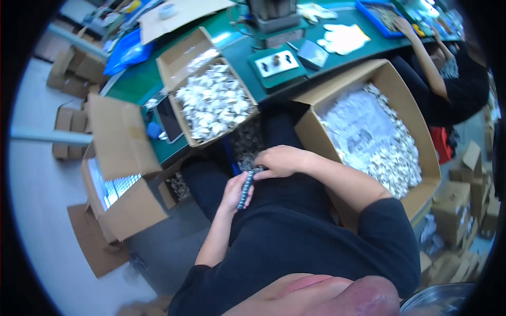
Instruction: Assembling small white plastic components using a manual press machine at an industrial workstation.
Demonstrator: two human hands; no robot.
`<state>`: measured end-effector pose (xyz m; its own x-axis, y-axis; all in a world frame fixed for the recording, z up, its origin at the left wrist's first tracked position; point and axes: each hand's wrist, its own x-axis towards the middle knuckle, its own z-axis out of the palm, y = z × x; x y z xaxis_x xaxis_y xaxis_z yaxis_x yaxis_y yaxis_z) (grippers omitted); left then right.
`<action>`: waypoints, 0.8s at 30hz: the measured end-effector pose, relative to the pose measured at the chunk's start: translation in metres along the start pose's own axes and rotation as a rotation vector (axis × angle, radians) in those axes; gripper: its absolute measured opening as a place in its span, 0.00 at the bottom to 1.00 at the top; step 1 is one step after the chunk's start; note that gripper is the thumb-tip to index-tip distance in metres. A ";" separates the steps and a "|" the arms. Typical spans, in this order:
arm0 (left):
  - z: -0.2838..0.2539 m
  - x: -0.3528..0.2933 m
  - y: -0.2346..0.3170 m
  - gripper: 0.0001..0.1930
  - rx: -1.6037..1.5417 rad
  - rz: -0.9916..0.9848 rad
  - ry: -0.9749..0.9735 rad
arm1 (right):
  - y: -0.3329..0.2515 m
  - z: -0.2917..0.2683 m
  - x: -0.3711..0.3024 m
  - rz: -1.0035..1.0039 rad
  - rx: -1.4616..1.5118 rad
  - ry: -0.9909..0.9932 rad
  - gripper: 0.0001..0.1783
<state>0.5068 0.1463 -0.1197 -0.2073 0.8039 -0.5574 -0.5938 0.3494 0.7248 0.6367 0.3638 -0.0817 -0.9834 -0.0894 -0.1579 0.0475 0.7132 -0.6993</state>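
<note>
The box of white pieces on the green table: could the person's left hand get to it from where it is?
Probably yes. The left hand holds a dark stack in the lap, and the open-topped box sits just ahead with nothing between, though the hand is occupied.

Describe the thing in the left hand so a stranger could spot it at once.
Start at the green workbench, then drop to the person's dark lap. There the left hand holds a short dark stack of small discs, unlike the loose pale pieces in the cardboard boxes.

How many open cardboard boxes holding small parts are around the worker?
3: one on the bench, one at the right, one at the left on the floor. Others may be hidden.
</note>
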 end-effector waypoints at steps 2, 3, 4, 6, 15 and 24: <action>0.003 -0.003 -0.004 0.21 0.078 -0.044 -0.009 | 0.009 0.000 -0.001 0.038 -0.032 -0.022 0.28; 0.002 -0.008 -0.005 0.21 0.114 -0.075 -0.019 | 0.013 0.002 -0.002 0.122 -0.044 -0.038 0.28; 0.000 -0.015 -0.005 0.21 0.108 -0.052 -0.001 | 0.020 0.005 -0.001 0.097 -0.059 -0.045 0.28; 0.002 -0.024 -0.010 0.22 0.141 -0.038 0.002 | 0.037 0.010 0.000 0.243 -0.199 -0.056 0.27; -0.010 -0.044 -0.064 0.23 0.316 0.021 -0.006 | 0.054 -0.022 0.016 0.109 -0.179 0.220 0.19; -0.033 -0.056 -0.053 0.26 0.279 -0.139 0.053 | 0.043 -0.050 -0.017 0.147 -0.129 0.593 0.22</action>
<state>0.5244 0.0670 -0.1409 -0.1835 0.7155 -0.6740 -0.3842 0.5790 0.7192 0.6466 0.4310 -0.0744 -0.8998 0.3909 0.1938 0.2044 0.7701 -0.6043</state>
